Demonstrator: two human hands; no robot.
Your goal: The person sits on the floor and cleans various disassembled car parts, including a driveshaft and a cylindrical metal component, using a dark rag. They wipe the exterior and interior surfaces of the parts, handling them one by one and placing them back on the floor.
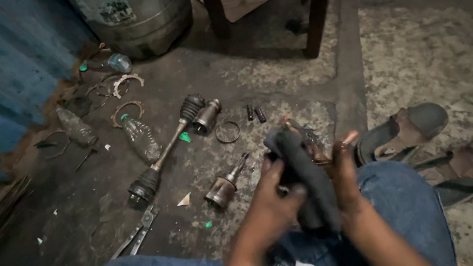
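While both hands work above the jeans-clad knees, left hand (271,198) is curled around a dark rag (309,187), thumb pressing into it; right hand (345,183) is closed behind the rag on a rusty metal part (310,142) poking out on the far side. Left of them on the oily floor (278,80): joint stub (225,185), axle shaft with rubber boots (166,150), pliers (137,230). Right: sandals (429,133)
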